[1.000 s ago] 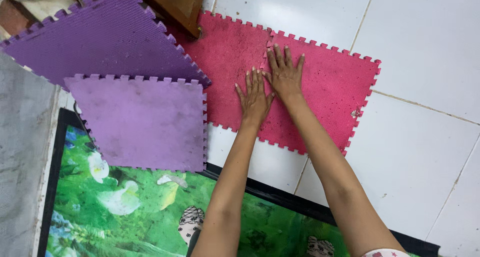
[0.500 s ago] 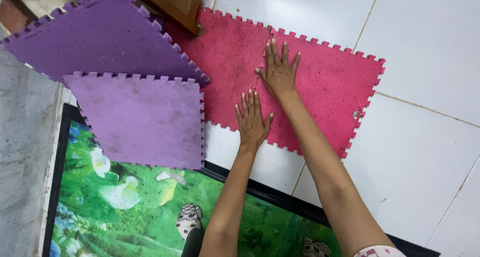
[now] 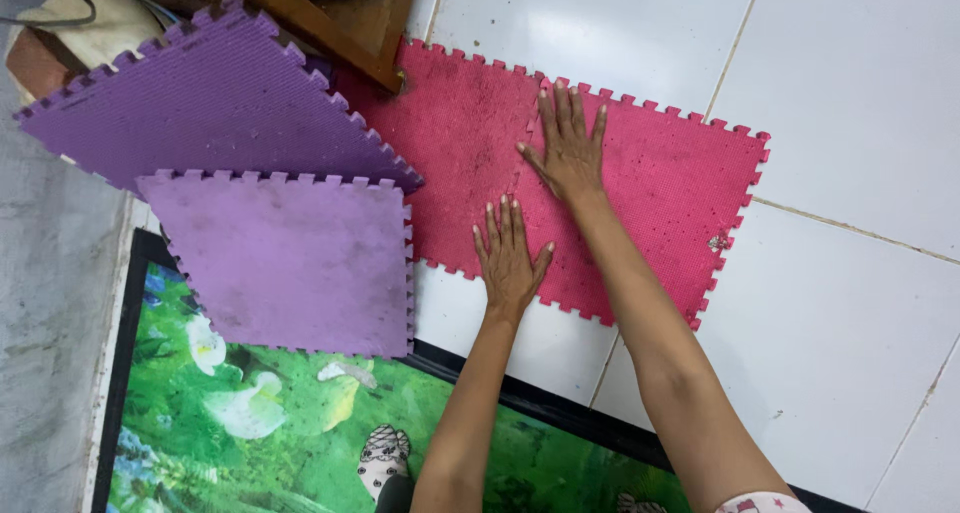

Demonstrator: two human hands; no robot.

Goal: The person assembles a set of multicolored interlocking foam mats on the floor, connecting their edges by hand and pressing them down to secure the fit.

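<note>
Two red foam puzzle mats lie joined on the white tiled floor, the left red mat (image 3: 450,143) and the right red mat (image 3: 670,193). My left hand (image 3: 510,258) presses flat near the seam's lower end, fingers spread. Farther up the seam, my right hand (image 3: 570,148) lies flat with fingers apart. Neither hand holds anything. Two purple foam mats overlap at the left: the upper purple mat (image 3: 210,103) and the lower purple mat (image 3: 290,263), whose toothed edge nearly meets the left red mat.
A green picture mat with a black border (image 3: 250,423) lies at the bottom. A wooden furniture piece (image 3: 340,13) stands over the mats at the top. White floor tiles (image 3: 860,303) spread to the right; a grey concrete strip (image 3: 40,323) runs along the left.
My right hand has slid up along the seam and my left hand has slid down towards the near edge, so the hands are farther apart. The mats have stayed in place.
</note>
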